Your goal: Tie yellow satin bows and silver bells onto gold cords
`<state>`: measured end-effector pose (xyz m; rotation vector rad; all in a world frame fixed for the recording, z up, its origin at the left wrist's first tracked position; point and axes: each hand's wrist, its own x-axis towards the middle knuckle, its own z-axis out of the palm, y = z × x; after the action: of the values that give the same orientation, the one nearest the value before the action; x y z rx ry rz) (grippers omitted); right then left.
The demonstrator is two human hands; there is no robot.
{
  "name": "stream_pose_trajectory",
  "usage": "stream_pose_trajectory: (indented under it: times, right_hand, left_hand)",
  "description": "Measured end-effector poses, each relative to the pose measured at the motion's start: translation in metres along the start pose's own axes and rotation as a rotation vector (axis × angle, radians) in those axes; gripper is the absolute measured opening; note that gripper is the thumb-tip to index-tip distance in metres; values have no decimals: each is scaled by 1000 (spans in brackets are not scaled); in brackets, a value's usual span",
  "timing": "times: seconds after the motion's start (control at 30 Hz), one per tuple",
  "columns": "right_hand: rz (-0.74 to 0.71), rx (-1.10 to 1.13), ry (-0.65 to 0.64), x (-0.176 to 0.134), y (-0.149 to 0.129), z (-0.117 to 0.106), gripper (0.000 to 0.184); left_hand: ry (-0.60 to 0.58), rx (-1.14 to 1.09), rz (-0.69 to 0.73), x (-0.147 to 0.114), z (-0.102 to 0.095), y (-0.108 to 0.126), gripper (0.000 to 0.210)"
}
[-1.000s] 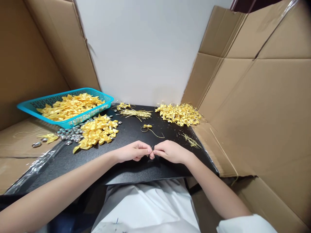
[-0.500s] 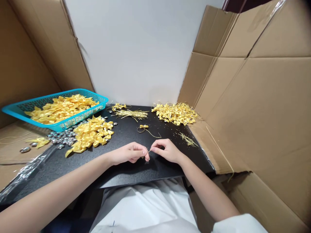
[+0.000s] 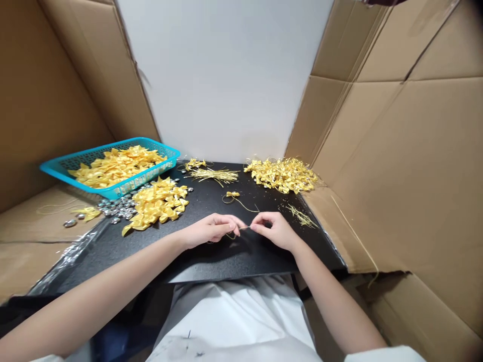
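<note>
My left hand (image 3: 211,230) and my right hand (image 3: 274,230) meet low over the black tabletop, fingertips a short gap apart. Between them runs a thin gold cord (image 3: 244,228), pinched at one end by my right thumb and forefinger. My left fingers close on the same cord, and a loop of it hangs beneath them. Just beyond the hands lies a small yellow bow (image 3: 233,194) with a cord tail curling to the right. Whether anything else sits inside my left fingers is hidden.
A turquoise basket (image 3: 109,192) of yellow bows stands at the back left. Before it lie silver beads (image 3: 116,207) and a bow pile (image 3: 158,203). Gold cords (image 3: 215,175) and finished-looking bows (image 3: 281,175) lie at the back; cut ends (image 3: 302,216) at right. Cardboard walls (image 3: 407,166) flank the table.
The view has shifted, so the scene sits further right. My fingertips have drawn slightly apart, with more cord showing between them and a loop below the left fingers.
</note>
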<state>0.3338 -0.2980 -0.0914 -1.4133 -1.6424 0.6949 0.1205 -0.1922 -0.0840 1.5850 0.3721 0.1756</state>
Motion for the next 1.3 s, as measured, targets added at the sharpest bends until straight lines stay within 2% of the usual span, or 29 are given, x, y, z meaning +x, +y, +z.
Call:
stream_pose_trajectory:
  times: [0.1,0.2,0.27,0.43,0.5,0.53,0.63,0.7,0.8,0.9,1.0,1.1,1.2,1.3]
  right_hand:
    - [30,-120,65,-20,-4,-23,20]
    - [126,-278,71,-54,-5,-47,23]
    - [199,-387,72,-79,-1,-57,26]
    - [302,-528,-166,-130,16,-72,31]
    - [317,-540,-192,-138,18,-80,25]
    - [305,-545,-164,-138,16,-83,21]
    - [173,-524,33,-113,-3,-83,26]
    - [41,-429,118,-78,-21,-67,26]
    - [-130,-184,46,-11,-39,-24,30]
    - [-75,40,17,46,-40,20,31]
    - [-13,339,-35,77,-36,43,36]
    - [79,507,-93,85,-37,49,45]
    - [191,536,-126,83,-40,50,49]
    - [193,584,-126,82,-39,51,48]
  left_hand:
    - [200,-26,122,-3,-11,6,30]
    - [443,-194,225,-3,-28,8,25]
    - [540,-312,265,-2,-37,7,27]
    - [604,-416,331,3,-43,3,31]
    - [603,-396,337,4,-40,2,31]
    - [597,-385,335,4,-39,1,31]
    - [556,-355,323,5,-34,1,31]
    - [530,-327,322,6,-31,1,29]
    - [528,-286,339,7,-27,0,26]
    - [521,-273,351,9,-25,-3,26]
    - [503,-281,372,12,-23,-6,27]
    - [524,-291,387,13,-22,-6,31]
    - [553,-328,376,13,-21,-6,37]
    - [549,-393,365,13,-22,-6,39]
